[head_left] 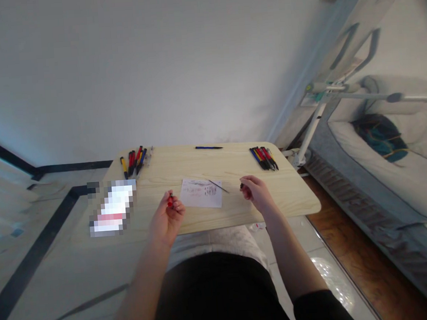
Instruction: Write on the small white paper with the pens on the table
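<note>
My left hand [168, 217] is closed on a red pen barrel [170, 201], held upright above the front of the table. My right hand [254, 192] pinches a small dark piece [241, 186], apparently part of a pen, to the right of the paper. Between both hands lies a white sheet of paper [202, 202] with dark and reddish scribbles. A thin dark pen refill [219, 186] rests across the sheet's right side, its lower end past the paper's edge.
Several pens [136, 160] lie in a group at the table's back left, with clear parts beside them. Another row of pens [263, 158] is at the right. One blue pen [208, 147] lies along the back edge. A blurred-out bright rectangle [112, 208] covers the left side.
</note>
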### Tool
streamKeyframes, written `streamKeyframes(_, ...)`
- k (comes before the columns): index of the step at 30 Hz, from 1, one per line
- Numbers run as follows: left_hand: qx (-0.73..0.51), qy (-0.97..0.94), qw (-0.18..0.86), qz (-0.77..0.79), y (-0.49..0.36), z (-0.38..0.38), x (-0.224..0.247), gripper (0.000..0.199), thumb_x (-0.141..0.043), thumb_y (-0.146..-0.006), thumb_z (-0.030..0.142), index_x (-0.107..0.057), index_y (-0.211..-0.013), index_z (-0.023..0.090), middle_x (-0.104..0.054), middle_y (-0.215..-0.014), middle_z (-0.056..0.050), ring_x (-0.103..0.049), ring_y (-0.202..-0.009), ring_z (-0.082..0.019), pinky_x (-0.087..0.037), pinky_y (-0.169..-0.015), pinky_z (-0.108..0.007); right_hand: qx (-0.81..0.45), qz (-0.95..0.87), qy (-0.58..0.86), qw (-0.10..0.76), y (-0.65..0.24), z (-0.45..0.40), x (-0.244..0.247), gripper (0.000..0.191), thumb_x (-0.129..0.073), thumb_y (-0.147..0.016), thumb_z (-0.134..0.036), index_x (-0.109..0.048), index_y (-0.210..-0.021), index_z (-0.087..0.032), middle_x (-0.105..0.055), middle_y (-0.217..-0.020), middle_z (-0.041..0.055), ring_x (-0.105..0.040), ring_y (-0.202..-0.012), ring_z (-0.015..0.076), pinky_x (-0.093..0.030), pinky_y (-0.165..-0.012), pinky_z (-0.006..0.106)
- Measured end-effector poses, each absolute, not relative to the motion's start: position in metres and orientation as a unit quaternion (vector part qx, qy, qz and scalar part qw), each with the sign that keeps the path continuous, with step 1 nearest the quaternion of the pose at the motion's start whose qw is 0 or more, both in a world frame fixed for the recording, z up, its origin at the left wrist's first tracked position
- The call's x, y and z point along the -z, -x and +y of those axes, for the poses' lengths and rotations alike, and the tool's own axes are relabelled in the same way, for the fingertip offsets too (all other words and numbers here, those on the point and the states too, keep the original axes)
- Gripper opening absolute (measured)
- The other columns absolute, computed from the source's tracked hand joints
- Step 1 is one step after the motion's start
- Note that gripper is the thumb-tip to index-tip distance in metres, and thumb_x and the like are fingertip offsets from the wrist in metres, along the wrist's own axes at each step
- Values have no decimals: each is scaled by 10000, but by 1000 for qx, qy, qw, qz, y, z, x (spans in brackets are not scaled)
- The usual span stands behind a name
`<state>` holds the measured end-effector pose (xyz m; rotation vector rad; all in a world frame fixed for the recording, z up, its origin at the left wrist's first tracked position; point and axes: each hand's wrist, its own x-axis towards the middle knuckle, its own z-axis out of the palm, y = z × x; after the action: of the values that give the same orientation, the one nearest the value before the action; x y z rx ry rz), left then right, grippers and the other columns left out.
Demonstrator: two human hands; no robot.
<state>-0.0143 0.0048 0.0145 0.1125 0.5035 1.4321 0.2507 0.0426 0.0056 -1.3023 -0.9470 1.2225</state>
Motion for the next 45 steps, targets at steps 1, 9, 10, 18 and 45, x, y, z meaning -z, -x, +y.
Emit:
streamKeyframes(1, -649, -51, 725, 226, 14, 5, -15, 157, -429, -836, 141, -585, -824, 127, -528, -627, -5, -486, -518, -43, -414, -481, -145, -529, -380, 532, 542, -250, 42, -7, 239, -620, -631, -357, -541, -750, -166, -558, -501, -27, -413, -347, 59, -284, -331, 168)
streamKeyframes(9, -647, -31, 733, 208, 15, 5, -16, 174, -424, -844, 158, -556, -738, 118, -518, -611, 1, -486, -511, -45, -412, -472, -152, -574, -341, 495, 555, -248, 42, -8, 217, -645, -621, -324, -525, -727, -178, -535, -487, -49, -419, -355, 53, -292, -340, 161)
streamKeyframes(10, -648, -29, 732, 209, 16, 5, -16, 173, -431, -841, 159, -550, -722, 120, -517, -608, 3, -486, -508, -44, -412, -469, -152, -573, -344, 499, 552, -249, 42, -8, 220, -643, -623, -328, -526, -731, -177, -541, -489, -45, -415, -352, 54, -285, -336, 160)
streamKeyframes(18, -648, -22, 728, 223, 19, 5, -17, 171, -470, -828, 181, -538, -680, 126, -512, -591, 14, -486, -490, -38, -408, -461, -147, -510, -436, 554, 494, -252, 42, -6, 226, -577, -667, -368, -527, -795, -188, -549, -504, -41, -408, -357, 71, -274, -358, 180)
streamKeyframes(45, -741, -13, 637, 213, 52, 19, -25, 218, -385, -871, 176, -581, -799, 116, -544, -574, 13, -486, -470, -25, -399, -443, -126, -5, -751, 626, 210, -209, 38, -1, 158, -530, -789, -256, -676, -833, -214, -541, -808, 60, -494, -815, 186, -374, -749, 282)
